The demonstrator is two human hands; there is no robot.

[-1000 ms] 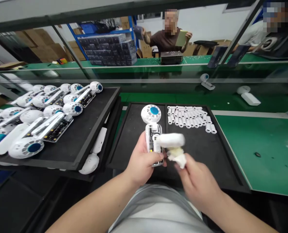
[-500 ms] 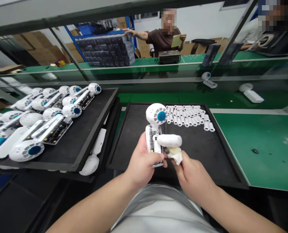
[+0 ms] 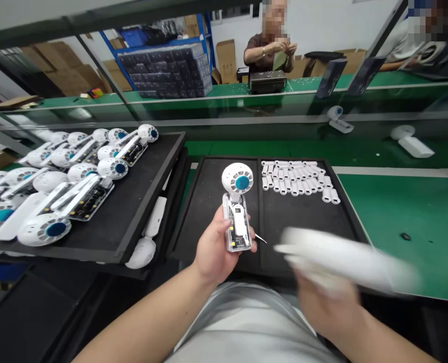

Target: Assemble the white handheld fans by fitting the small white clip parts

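The left hand (image 3: 213, 247) clasped a white device (image 3: 235, 198), its round, blue-centred head pointing away from the palm; a slim white piece (image 3: 240, 224) lay over the circuit board in its body; faint marks at the near end could not be read; a thin pointed rod (image 3: 260, 238) stuck out right of those fingers; the right hand (image 3: 327, 300), well apart, gripped a long white object (image 3: 346, 259), too blurred to identify; beyond both hands on a black tray (image 3: 204, 196) lay rows of small white parts (image 3: 296, 179); more white devices (image 3: 114, 169) lay left of the left hand; a green bench (image 3: 401, 206) spread right of the right hand; far beyond the left hand, stacked dark boxes (image 3: 167, 73) bore pale marks too small to read.
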